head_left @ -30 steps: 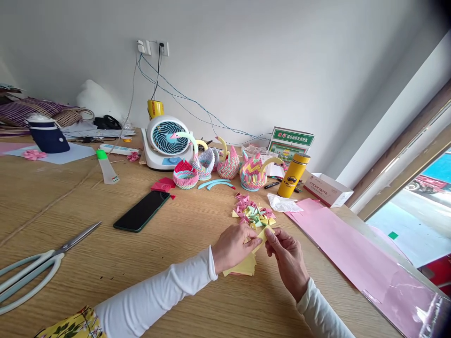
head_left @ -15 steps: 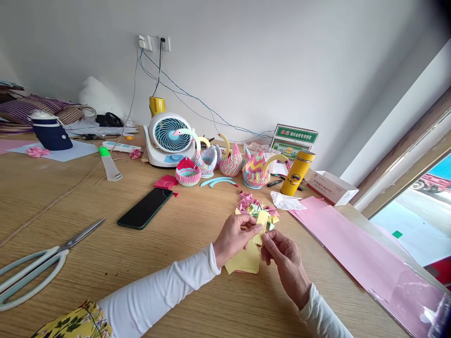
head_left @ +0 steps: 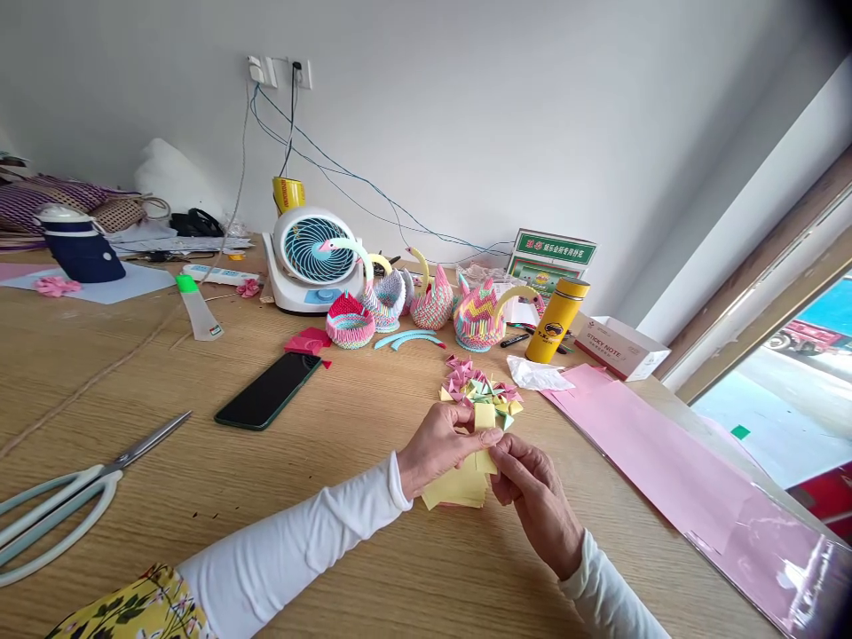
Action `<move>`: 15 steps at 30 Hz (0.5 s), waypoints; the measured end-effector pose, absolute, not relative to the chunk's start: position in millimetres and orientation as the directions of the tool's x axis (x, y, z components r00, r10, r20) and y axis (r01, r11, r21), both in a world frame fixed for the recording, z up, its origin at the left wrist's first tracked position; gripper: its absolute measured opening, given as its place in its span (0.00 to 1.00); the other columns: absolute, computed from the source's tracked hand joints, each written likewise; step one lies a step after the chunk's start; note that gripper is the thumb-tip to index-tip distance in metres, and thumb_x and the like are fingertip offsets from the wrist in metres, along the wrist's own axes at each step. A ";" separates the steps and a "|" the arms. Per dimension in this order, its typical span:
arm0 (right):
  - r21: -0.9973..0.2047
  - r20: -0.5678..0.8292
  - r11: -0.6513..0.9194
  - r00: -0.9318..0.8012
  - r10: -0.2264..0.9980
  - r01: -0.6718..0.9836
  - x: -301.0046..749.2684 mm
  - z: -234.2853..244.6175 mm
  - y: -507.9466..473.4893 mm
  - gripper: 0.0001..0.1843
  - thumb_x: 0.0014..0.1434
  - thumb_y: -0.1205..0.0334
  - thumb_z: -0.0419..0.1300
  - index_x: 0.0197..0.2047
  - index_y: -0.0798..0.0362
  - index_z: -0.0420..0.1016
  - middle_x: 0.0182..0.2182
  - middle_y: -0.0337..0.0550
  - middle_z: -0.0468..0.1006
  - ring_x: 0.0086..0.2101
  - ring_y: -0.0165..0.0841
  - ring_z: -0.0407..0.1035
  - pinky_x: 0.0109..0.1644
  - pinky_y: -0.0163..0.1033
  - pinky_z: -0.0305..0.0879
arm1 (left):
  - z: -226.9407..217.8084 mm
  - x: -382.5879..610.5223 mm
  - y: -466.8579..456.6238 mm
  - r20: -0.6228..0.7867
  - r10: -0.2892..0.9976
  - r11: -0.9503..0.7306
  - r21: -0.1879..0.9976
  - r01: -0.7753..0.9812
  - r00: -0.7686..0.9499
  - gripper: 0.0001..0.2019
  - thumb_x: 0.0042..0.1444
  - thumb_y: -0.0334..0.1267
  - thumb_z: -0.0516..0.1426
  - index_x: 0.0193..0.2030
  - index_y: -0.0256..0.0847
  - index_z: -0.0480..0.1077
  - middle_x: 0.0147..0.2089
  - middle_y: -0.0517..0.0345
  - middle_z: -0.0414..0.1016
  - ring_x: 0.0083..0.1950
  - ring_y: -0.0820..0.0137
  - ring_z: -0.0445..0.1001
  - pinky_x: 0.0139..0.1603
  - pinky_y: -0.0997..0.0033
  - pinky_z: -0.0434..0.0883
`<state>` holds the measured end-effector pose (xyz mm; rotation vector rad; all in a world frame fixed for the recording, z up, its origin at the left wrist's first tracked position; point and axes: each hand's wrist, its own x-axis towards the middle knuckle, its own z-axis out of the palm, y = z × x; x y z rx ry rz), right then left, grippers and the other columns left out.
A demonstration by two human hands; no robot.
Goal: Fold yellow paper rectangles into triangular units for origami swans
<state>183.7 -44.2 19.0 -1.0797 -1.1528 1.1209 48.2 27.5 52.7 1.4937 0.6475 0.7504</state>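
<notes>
My left hand (head_left: 440, 446) and my right hand (head_left: 536, 497) meet over the wooden table (head_left: 333, 550), both pinching one small yellow paper slip (head_left: 485, 419) that stands upright between the fingertips. Under the hands lies a stack of yellow paper slips (head_left: 456, 488). Just beyond the fingers sits a heap of small folded paper pieces (head_left: 480, 390) in pink, yellow and green.
Large scissors (head_left: 63, 501) lie at the left edge, a black phone (head_left: 269, 402) left of centre. Paper swans (head_left: 426, 306), a desk fan (head_left: 311, 262) and a yellow flask (head_left: 555, 321) stand behind. Pink sheets (head_left: 639, 453) and a sticky-note box (head_left: 620, 347) are on the right.
The yellow slip has turned from lying slanted to standing upright between my fingers. Both hands have drawn slightly closer together; nothing else on the table has moved.
</notes>
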 end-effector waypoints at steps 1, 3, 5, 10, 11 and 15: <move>-0.988 0.102 0.107 0.052 0.993 -0.114 183.6 18.6 -44.8 0.16 0.59 0.55 0.58 0.24 0.55 0.65 0.18 0.33 0.61 0.20 0.24 0.51 0.24 0.32 0.47 | 53.4 48.0 28.3 0.069 0.785 -0.053 0.998 -0.044 0.616 0.17 0.47 0.48 0.62 0.32 0.31 0.74 0.24 0.62 0.65 0.21 0.80 0.56 0.17 0.80 0.53; -0.985 0.069 0.070 0.011 0.998 -0.157 183.4 18.8 -45.9 0.15 0.59 0.57 0.58 0.24 0.54 0.64 0.18 0.33 0.61 0.19 0.23 0.51 0.24 0.32 0.47 | 55.2 47.2 31.2 0.060 0.810 -0.039 0.998 -0.048 0.583 0.17 0.46 0.48 0.62 0.30 0.31 0.74 0.23 0.64 0.63 0.20 0.81 0.54 0.17 0.80 0.53; -0.983 0.050 0.045 -0.027 0.998 -0.180 183.4 19.9 -47.2 0.15 0.59 0.58 0.59 0.24 0.54 0.63 0.18 0.33 0.61 0.19 0.23 0.52 0.24 0.32 0.48 | 57.6 45.9 35.4 0.060 0.842 -0.033 0.998 -0.060 0.537 0.18 0.46 0.48 0.62 0.32 0.31 0.73 0.23 0.64 0.63 0.19 0.83 0.54 0.18 0.80 0.52; -0.987 0.081 0.087 0.044 0.996 -0.137 185.8 21.6 -48.8 0.16 0.59 0.57 0.58 0.23 0.54 0.63 0.18 0.33 0.61 0.20 0.24 0.53 0.25 0.32 0.49 | 62.5 40.3 41.7 0.036 0.848 -0.024 0.999 -0.030 0.529 0.22 0.53 0.54 0.54 0.36 0.33 0.70 0.35 0.57 0.71 0.17 0.85 0.56 0.17 0.80 0.52; -0.988 0.093 0.101 0.073 0.993 -0.116 186.6 21.1 -48.6 0.16 0.60 0.56 0.58 0.24 0.54 0.64 0.19 0.33 0.62 0.20 0.24 0.53 0.24 0.32 0.49 | 62.5 39.4 41.1 0.012 0.818 -0.015 1.000 0.000 0.575 0.22 0.52 0.55 0.55 0.36 0.34 0.70 0.35 0.57 0.71 0.17 0.85 0.58 0.17 0.80 0.53; -0.991 0.117 0.124 0.140 0.983 -0.044 189.3 17.9 -46.7 0.16 0.60 0.54 0.57 0.26 0.55 0.65 0.19 0.34 0.63 0.20 0.24 0.53 0.24 0.32 0.48 | 58.0 39.7 35.3 0.006 0.692 -0.030 0.999 0.021 0.722 0.20 0.45 0.52 0.61 0.30 0.34 0.67 0.27 0.63 0.66 0.20 0.82 0.62 0.20 0.80 0.59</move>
